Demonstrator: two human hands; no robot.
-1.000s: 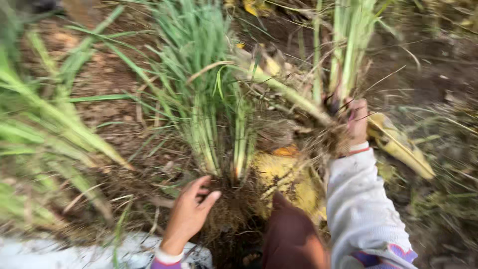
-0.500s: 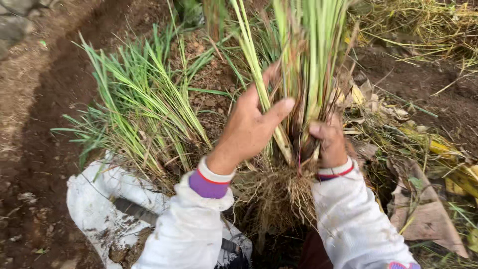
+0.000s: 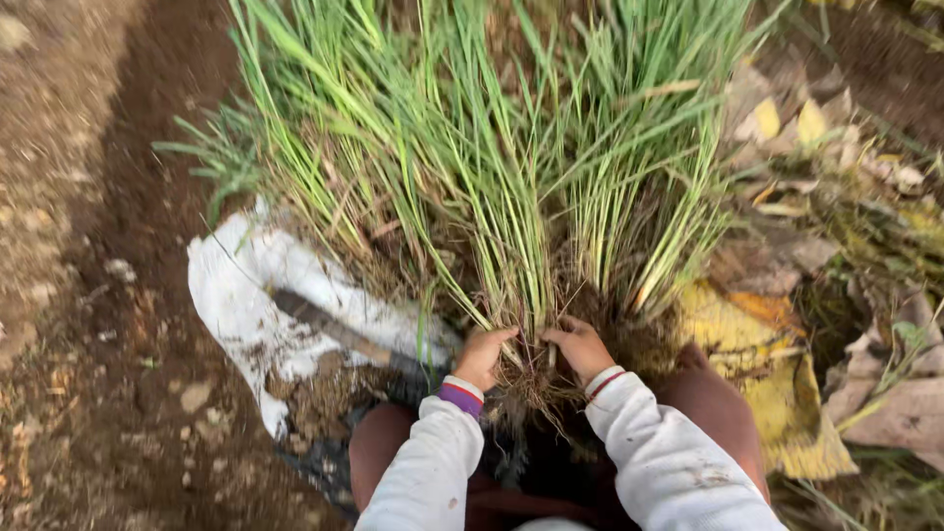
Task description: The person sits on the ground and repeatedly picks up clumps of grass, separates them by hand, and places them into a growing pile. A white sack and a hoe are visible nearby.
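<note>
Both hands dropped from mid-stalk, where they were half a second back, to the root end of the grass clump, which now fans up and away over the dirt in front of the knees. Left hand and right hand sit side by side at the base, fingers curled tight around the stalks just above the stringy roots. White sack lies on the soil to the left, yellow dry leaves to the right.
</note>
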